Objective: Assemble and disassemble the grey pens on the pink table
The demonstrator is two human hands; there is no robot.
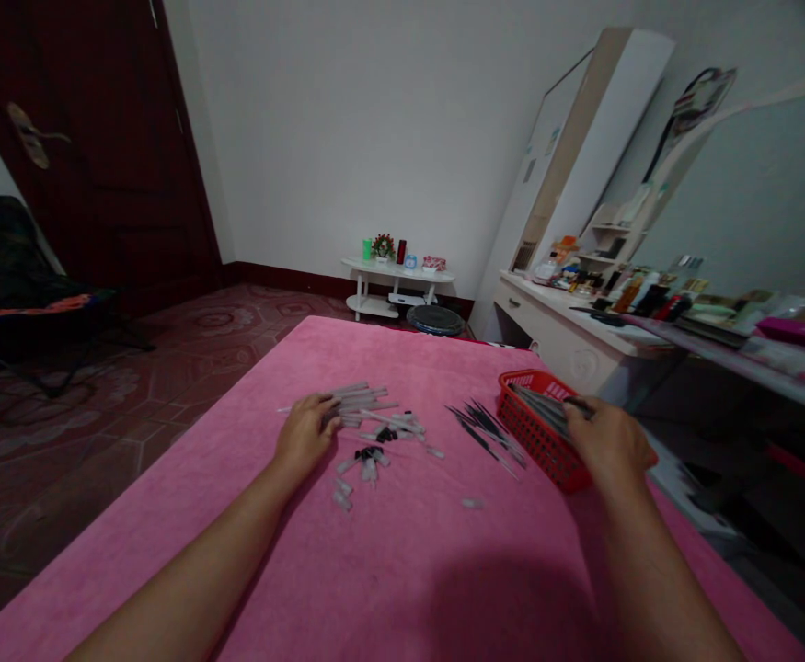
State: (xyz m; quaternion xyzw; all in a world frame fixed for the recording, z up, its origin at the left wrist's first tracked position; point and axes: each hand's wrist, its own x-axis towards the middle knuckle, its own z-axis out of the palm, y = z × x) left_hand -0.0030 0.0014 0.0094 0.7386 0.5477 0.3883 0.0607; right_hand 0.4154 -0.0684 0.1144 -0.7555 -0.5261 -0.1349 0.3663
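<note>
My left hand (305,430) is closed, thumb and fingers around the near end of a bundle of grey translucent tubes (361,397) that look like pen barrels. Close beside it lie small black pieces (369,453) and short clear caps (342,495) in a loose heap. My right hand (609,441) is at the near end of a red plastic basket (544,441), its fingers bent over long grey sticks (540,405) inside. Blur and the hand itself hide what those fingers grip. Left of the basket, thin dark-tipped rods (485,428) resembling pen refills lie in a fanned pile.
A pink cloth (388,570) covers the table, with a single clear cap (472,503) on it. A white dressing table (568,317) crowded with bottles stands to the right. Beyond the far edge is a low white shelf (398,269); a folding chair (22,285) is at the left.
</note>
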